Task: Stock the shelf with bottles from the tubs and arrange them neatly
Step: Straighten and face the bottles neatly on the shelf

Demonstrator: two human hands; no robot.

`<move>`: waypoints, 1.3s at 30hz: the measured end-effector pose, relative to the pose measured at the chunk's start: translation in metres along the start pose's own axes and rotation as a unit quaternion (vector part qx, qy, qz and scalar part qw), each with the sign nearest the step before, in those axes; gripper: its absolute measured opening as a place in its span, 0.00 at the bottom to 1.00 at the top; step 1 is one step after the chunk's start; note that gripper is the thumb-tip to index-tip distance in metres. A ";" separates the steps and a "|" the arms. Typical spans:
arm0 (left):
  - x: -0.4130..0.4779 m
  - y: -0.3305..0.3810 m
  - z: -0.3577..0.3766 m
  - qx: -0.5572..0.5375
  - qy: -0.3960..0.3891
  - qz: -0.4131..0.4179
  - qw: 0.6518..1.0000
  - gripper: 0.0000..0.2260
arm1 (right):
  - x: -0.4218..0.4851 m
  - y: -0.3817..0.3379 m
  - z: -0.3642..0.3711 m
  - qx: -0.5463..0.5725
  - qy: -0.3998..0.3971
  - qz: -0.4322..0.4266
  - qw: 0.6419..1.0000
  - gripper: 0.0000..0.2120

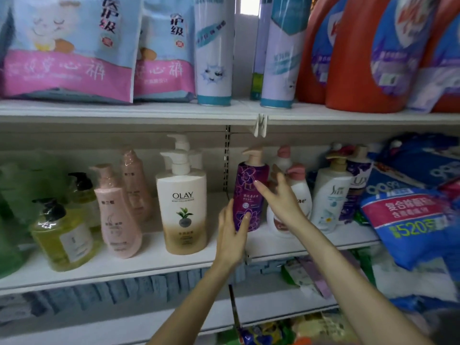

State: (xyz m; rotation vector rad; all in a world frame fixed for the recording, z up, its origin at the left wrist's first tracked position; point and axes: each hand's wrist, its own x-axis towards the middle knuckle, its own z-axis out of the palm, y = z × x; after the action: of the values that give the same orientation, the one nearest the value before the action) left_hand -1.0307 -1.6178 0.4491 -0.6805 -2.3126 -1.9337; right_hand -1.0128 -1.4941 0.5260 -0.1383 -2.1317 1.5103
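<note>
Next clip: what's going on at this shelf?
A person is placing a purple pump bottle on the middle shelf, between the Olay bottle and a white Dove bottle. The left hand grips its lower part, and the right hand touches its side with straight fingers. The bottle leans slightly.

Purple pump bottle [250, 192] with flower print and tan pump head, near upright at the front of the white middle shelf [154, 257], gripped low by the left hand [231, 237], touched on its side by straight fingers of the right hand [282, 200]. Just left, white-and-gold Olay bottle [184, 207]; just right, white Dove bottle [302, 190]; farther left, pink bottle [117, 215] and yellow bottle [62, 237], all upright
</note>
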 end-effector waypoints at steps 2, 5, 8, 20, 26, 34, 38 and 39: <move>0.011 -0.007 0.002 0.012 0.000 -0.007 1.000 0.24 | 0.006 0.004 0.005 -0.022 0.000 -0.002 1.000 0.21; 0.031 -0.017 0.007 0.009 -0.003 -0.017 1.000 0.22 | 0.020 0.007 0.011 -0.046 0.002 -0.008 0.999 0.24; 0.041 -0.022 0.012 0.017 -0.012 -0.013 1.000 0.20 | 0.033 0.012 0.016 -0.051 0.010 0.008 0.999 0.27; 0.042 -0.035 0.019 -0.003 0.020 0.029 0.999 0.27 | 0.045 0.032 0.026 -0.070 0.049 0.035 0.996 0.32; 0.034 -0.033 0.007 0.004 0.047 0.030 0.998 0.35 | 0.043 0.028 0.040 -0.079 0.032 0.015 0.996 0.34; 0.027 -0.034 -0.004 0.032 0.068 0.020 0.997 0.37 | 0.037 0.025 0.057 -0.082 0.031 0.015 0.996 0.29; 0.025 -0.032 -0.006 0.021 0.061 0.015 0.998 0.38 | 0.035 0.026 0.060 -0.076 0.034 0.023 0.996 0.29; 0.025 -0.032 -0.006 0.019 0.059 0.015 0.998 0.38 | 0.033 0.025 0.061 -0.072 0.039 0.022 0.996 0.30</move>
State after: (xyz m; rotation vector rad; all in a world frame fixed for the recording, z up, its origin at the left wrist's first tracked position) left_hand -1.0663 -1.6199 0.4292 -0.5793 -2.2500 -1.8584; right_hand -1.0751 -1.5243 0.5002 -0.2925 -2.1869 1.3519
